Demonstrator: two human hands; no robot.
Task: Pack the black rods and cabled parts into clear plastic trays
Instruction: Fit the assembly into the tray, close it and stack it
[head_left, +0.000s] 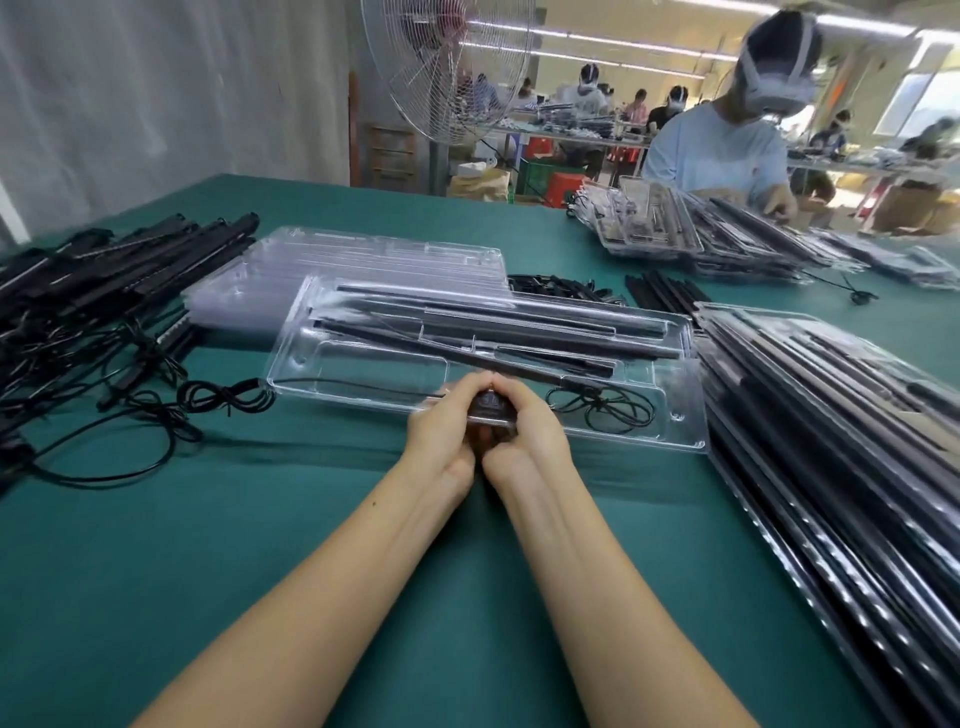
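Left hand (441, 423) and right hand (527, 434) pinch a small dark part (488, 404); hard pressing may tip the clear tray (680, 387) under the grip.

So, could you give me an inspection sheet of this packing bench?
Surface: green table.
Job's things: clear tray holds black rods; loose rods piled left; empty trays behind; filled trays stacked right.
Clutter: small black pieces heaped behind the tray.
Grippers: left hand and right hand pinch a small dark part at the tray's near edge.
Cables: cable coil in the tray; second coil on the table, left.
Surroundings: standing fan, another worker opposite.
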